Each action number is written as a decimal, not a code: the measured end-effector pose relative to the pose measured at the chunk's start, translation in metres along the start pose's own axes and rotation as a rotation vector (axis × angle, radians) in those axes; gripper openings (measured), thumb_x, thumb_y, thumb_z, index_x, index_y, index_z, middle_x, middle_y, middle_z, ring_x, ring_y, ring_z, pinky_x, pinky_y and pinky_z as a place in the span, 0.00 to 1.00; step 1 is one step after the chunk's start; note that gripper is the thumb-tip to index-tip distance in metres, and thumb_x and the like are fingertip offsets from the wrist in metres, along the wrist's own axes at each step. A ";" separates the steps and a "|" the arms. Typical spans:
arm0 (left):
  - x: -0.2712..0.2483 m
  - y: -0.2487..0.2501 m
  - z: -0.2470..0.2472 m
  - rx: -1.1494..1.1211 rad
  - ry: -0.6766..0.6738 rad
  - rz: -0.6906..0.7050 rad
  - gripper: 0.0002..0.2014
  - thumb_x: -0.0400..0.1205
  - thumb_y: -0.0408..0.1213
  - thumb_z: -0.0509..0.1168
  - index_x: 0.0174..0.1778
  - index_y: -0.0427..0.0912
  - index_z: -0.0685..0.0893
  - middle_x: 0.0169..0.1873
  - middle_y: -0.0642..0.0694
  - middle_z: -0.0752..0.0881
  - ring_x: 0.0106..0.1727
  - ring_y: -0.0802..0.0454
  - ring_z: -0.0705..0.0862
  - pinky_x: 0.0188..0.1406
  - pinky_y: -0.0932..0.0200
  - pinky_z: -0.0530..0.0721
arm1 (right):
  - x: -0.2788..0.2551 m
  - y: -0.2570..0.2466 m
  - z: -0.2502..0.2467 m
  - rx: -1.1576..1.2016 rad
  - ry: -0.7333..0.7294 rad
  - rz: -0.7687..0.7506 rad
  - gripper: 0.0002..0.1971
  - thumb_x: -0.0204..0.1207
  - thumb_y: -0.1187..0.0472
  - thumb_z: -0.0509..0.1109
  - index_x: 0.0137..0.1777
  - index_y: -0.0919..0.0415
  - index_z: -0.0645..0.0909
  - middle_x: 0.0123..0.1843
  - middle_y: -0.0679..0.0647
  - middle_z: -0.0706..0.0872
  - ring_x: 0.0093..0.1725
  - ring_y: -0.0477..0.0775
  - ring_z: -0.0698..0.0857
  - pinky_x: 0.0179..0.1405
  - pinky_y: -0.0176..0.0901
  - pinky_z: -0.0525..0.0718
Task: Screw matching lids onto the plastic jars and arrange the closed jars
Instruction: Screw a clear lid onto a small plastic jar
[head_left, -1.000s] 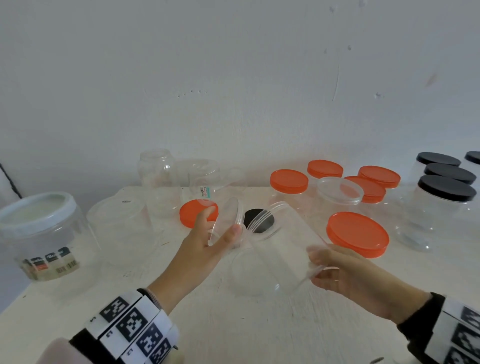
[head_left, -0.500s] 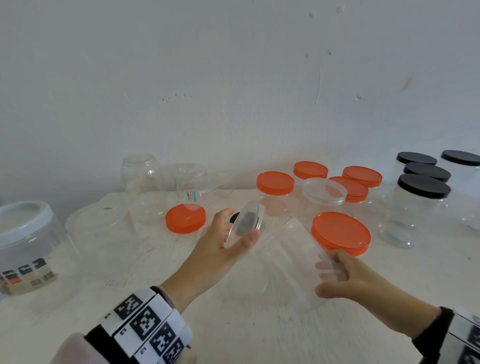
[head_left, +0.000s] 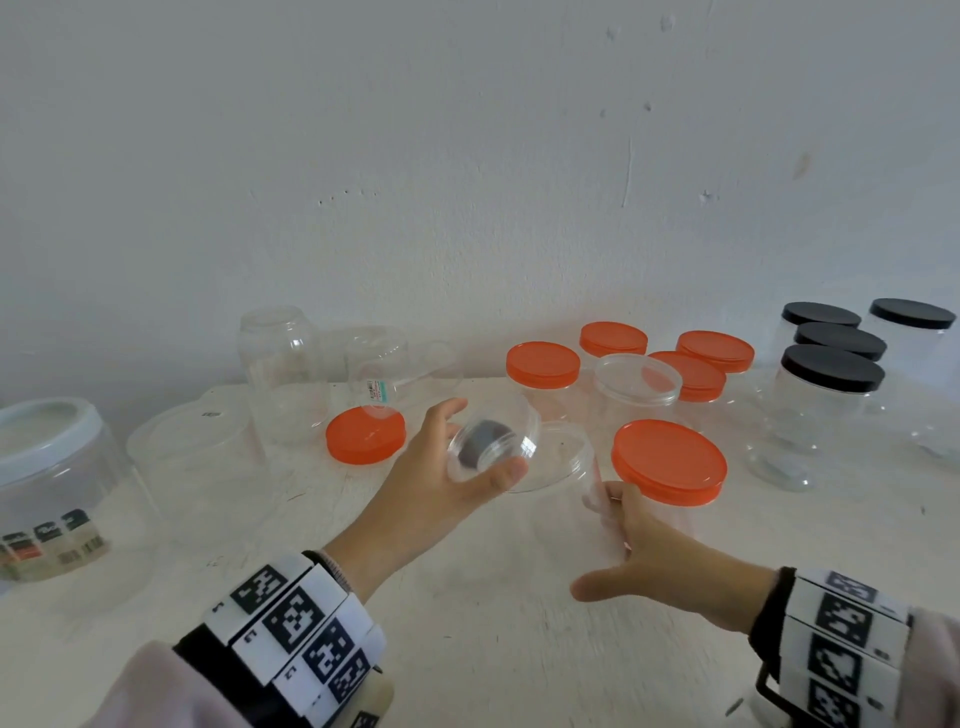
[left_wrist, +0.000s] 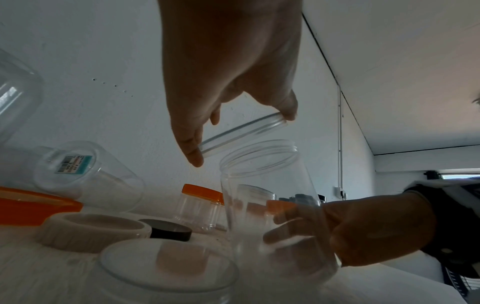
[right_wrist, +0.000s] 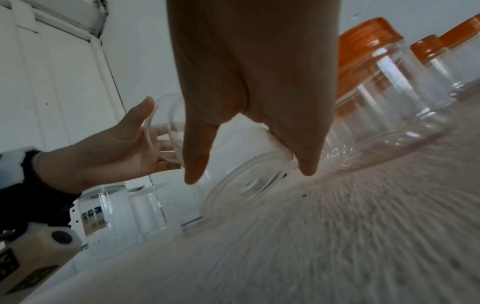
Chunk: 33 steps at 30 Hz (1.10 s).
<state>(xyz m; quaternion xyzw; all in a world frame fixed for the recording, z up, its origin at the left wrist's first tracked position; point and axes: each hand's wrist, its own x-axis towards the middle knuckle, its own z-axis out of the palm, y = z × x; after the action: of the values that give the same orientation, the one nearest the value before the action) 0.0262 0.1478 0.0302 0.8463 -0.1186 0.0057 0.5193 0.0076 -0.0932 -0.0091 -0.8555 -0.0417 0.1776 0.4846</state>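
Observation:
A clear plastic jar (head_left: 563, 470) stands nearly upright on the white table, mouth open and facing up. My right hand (head_left: 597, 540) grips its lower wall, with fingers and thumb curled around it. In the right wrist view the jar's base (right_wrist: 244, 185) shows under the right hand (right_wrist: 250, 174). My left hand (head_left: 485, 441) pinches a clear round lid (head_left: 493, 447) by its rim, tilted. The left wrist view shows that lid (left_wrist: 244, 133) just above and left of the jar (left_wrist: 265, 185) mouth, not touching it.
A loose orange lid (head_left: 365, 435) and a black lid (left_wrist: 166, 231) lie left of the jar. A large orange-lidded jar (head_left: 669, 462) stands right beside my right hand. Closed orange jars (head_left: 543, 364) and black-lidded jars (head_left: 831, 369) fill the back right. Open clear jars (head_left: 283, 364) stand back left.
My right hand has turned the jar from steeply tilted to nearly upright. The left hand has carried the clear lid rightward, close over the jar's mouth.

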 end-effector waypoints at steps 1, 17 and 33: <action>0.000 0.001 0.000 0.012 -0.001 0.001 0.53 0.57 0.74 0.67 0.78 0.61 0.58 0.68 0.58 0.71 0.71 0.55 0.72 0.70 0.54 0.74 | 0.001 -0.001 0.001 -0.011 -0.005 0.000 0.48 0.57 0.54 0.88 0.71 0.46 0.58 0.67 0.40 0.73 0.62 0.43 0.80 0.54 0.33 0.83; 0.009 0.018 0.024 0.216 -0.115 0.103 0.51 0.63 0.63 0.77 0.77 0.65 0.54 0.71 0.60 0.67 0.72 0.61 0.68 0.61 0.64 0.66 | 0.010 -0.016 -0.001 0.047 -0.027 -0.137 0.50 0.57 0.55 0.87 0.73 0.36 0.58 0.67 0.34 0.74 0.67 0.38 0.75 0.58 0.34 0.81; 0.013 0.016 0.033 0.201 -0.186 0.113 0.56 0.59 0.64 0.79 0.76 0.72 0.47 0.71 0.63 0.64 0.67 0.65 0.64 0.57 0.70 0.64 | 0.012 -0.009 -0.001 0.007 -0.048 -0.124 0.57 0.57 0.53 0.88 0.77 0.36 0.51 0.68 0.26 0.68 0.68 0.31 0.70 0.52 0.22 0.75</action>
<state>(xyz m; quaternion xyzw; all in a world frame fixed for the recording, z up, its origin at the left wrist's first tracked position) 0.0315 0.1089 0.0308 0.8828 -0.2125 -0.0318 0.4178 0.0202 -0.0866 -0.0038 -0.8451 -0.1056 0.1679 0.4965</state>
